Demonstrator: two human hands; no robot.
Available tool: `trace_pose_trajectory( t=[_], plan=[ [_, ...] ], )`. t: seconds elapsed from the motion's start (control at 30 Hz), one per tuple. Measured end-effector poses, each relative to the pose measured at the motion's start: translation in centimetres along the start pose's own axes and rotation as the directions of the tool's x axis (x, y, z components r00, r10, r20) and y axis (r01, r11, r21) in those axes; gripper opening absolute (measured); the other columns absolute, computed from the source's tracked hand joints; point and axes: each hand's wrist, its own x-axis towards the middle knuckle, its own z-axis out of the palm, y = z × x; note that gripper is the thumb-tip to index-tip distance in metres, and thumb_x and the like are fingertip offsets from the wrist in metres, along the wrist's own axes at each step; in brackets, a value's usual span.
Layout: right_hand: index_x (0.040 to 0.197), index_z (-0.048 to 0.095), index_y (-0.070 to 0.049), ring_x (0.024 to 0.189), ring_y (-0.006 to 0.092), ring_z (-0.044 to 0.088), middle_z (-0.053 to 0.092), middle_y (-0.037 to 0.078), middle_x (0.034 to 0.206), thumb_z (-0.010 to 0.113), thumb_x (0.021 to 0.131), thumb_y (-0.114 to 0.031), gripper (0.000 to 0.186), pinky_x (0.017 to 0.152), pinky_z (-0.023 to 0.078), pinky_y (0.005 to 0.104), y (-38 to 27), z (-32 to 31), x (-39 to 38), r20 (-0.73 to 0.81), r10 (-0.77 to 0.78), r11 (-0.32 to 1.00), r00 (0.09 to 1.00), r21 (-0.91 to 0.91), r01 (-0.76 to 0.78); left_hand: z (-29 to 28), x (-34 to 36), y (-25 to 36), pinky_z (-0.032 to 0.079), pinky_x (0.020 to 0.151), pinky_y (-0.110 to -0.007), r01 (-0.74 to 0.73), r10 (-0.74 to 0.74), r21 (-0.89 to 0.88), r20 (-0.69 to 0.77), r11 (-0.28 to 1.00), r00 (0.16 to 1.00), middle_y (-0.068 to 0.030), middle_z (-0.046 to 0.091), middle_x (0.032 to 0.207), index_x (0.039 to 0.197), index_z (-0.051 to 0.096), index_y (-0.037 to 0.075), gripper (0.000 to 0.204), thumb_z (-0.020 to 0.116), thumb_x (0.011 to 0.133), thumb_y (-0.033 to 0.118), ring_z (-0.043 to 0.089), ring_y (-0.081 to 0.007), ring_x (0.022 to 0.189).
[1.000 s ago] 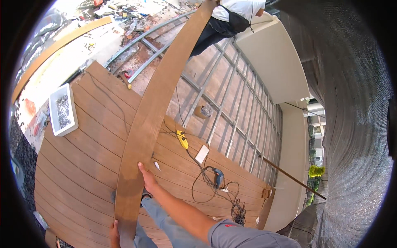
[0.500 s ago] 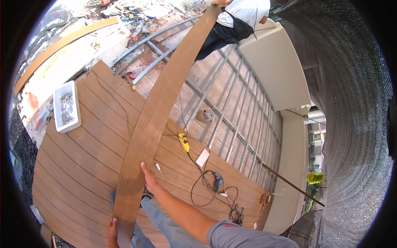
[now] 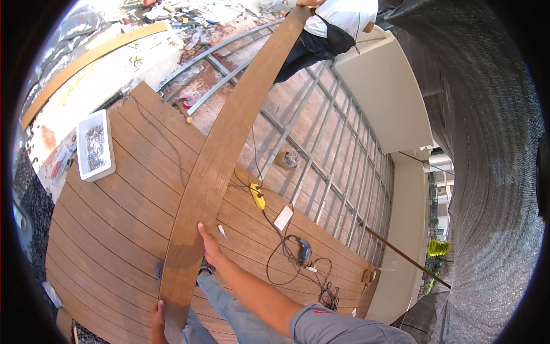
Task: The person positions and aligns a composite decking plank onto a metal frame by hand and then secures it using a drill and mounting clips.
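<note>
A long brown decking board point(image 3: 215, 155) runs from my hands at the lower middle up to a co-worker at the top. My right hand point(image 3: 209, 245) grips its right edge, thumb on top and the other fingers hidden beneath. Nearer the board's lower end, my left hand point(image 3: 158, 316) holds the left edge, its fingers mostly out of sight under the wood. The co-worker's hand point(image 3: 310, 3) is at the far end. Below the board lies laid brown decking point(image 3: 132, 212), on which I stand.
A white tub point(image 3: 95, 146) of small metal pieces sits at the left. Right of the board lie a yellow power strip point(image 3: 257, 196), a white card-like piece point(image 3: 282, 218), and a blue drill point(image 3: 303, 250) with tangled cable. Metal framing point(image 3: 312, 150) spans the ground beyond the decking.
The view has shifted slightly, so most things appear a little to the right. Both hands keep their hold, and the board barely moves against the decking.
</note>
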Motion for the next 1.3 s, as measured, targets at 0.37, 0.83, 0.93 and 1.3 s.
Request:
trace_pose_trajectory(
  t=[0.37, 0.83, 0.93, 1.3],
  plan=[
    [0.137, 0.045, 0.000, 0.126, 0.0192, 0.046, 0.050, 0.007, 0.138, 0.062, 0.090, -0.049, 0.071, 0.106, 0.036, 0.0328, -0.3, 0.5, -0.1, 0.010, 0.021, 1.000, 1.000, 0.007, -0.022, 0.2, 1.4, -2.1, 0.042, 0.095, -0.039, -0.034, 0.032, -0.037, -0.056, 0.999, 0.998, -0.0254, 0.062, 0.114, 0.117, 0.058, -0.010, 0.077, 0.058, 0.086, 0.060, 0.057, -0.0320, 0.108],
    [0.140, 0.041, 0.000, 0.128, 0.0202, 0.043, 0.046, 0.007, 0.142, 0.061, 0.091, -0.049, 0.071, 0.108, 0.033, 0.0337, -0.7, 0.6, 0.2, 0.034, 0.023, 1.000, 0.999, 0.008, -0.023, 0.4, 1.2, -1.1, 0.040, 0.098, -0.039, -0.043, 0.040, -0.085, -0.039, 0.995, 0.998, -0.0255, 0.061, 0.118, 0.120, 0.057, -0.010, 0.079, 0.060, 0.085, 0.060, 0.056, -0.0321, 0.112],
    [0.140, 0.041, 0.000, 0.129, 0.0202, 0.042, 0.046, 0.007, 0.142, 0.060, 0.091, -0.049, 0.072, 0.108, 0.033, 0.0336, -0.8, 0.7, 0.1, 0.033, 0.041, 0.999, 0.999, 0.014, -0.042, 0.3, 1.0, -0.7, 0.036, 0.103, -0.039, -0.023, 0.023, -0.056, -0.002, 0.998, 1.000, -0.0254, 0.058, 0.125, 0.124, 0.056, -0.009, 0.083, 0.054, 0.086, 0.065, 0.052, -0.0330, 0.120],
    [0.143, 0.034, 0.003, 0.131, 0.0223, 0.039, 0.041, 0.010, 0.145, 0.063, 0.088, -0.054, 0.084, 0.109, 0.032, 0.0344, -1.3, 1.4, -0.3, -0.009, 0.069, 0.997, 0.998, -0.038, -0.069, 0.4, 2.4, -2.4, 0.039, 0.098, -0.038, -0.041, 0.039, -0.048, -0.048, 0.998, 0.998, -0.0222, 0.062, 0.116, 0.118, 0.060, -0.009, 0.081, 0.055, 0.085, 0.066, 0.055, -0.0288, 0.111]
  ],
)
